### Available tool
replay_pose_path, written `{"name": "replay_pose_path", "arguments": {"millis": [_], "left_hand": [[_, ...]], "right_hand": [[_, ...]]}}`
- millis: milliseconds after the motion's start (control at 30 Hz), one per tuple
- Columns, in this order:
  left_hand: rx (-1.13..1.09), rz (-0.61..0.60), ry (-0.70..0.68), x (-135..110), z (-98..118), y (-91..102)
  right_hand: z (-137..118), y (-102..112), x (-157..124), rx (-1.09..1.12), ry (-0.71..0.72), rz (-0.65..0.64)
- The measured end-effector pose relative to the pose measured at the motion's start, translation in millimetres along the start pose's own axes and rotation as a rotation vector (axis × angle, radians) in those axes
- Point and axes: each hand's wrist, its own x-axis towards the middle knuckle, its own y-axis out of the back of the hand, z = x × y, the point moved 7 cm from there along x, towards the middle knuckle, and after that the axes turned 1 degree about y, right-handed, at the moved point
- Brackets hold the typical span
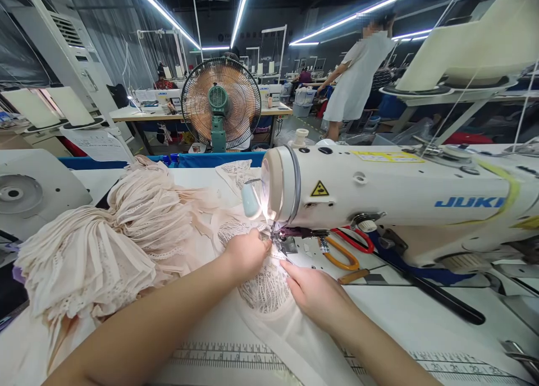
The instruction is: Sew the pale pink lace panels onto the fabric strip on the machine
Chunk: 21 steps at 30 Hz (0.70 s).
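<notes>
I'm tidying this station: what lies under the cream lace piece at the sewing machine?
Ruler markings on the white tabletop show either side of the lace piece's lower part; whatever lies directly beneath it is covered.

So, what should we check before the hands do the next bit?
1. Lace lit up: ok, bright near the presser foot.
2. Left hand well clear of the presser foot: not ok, its fingers look very close.
3. Right hand at the lace: ok.
4. Orange handle off the lace: ok, lying to the right.
5. Sewing machine stopped: cannot tell from one picture.
</notes>
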Motion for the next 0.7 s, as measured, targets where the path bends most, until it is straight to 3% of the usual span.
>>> {"name": "replay_pose_path", "arguments": {"millis": [200, 367, 433, 533, 600, 700], "left_hand": [[0.008, 0.095, 0.005, 6, -10, 3.8], [-0.055, 0.312, -0.077, -28, -3, 19.0], [-0.033, 0.254, -0.123, -45, 3, 15.9], [-0.04, 0.043, -0.047, -59, -3, 0.0], [-0.063, -0.061, 0.021, -61, -12, -10.0], [-0.085, -0.105, 0.077, -55, -25, -15.0]], "right_hand": [[-3, -2, 1, -0.057, 0.045, 0.128], [-2, 1, -21, -0.094, 0.132, 0.13], [0, 0, -29, -0.098, 0.191, 0.102], [4, -3, -34, -0.098, 0.228, 0.076], [6, -5, -32, -0.101, 0.237, 0.071], [5, -4, -26, -0.121, 0.271, 0.094]]}}
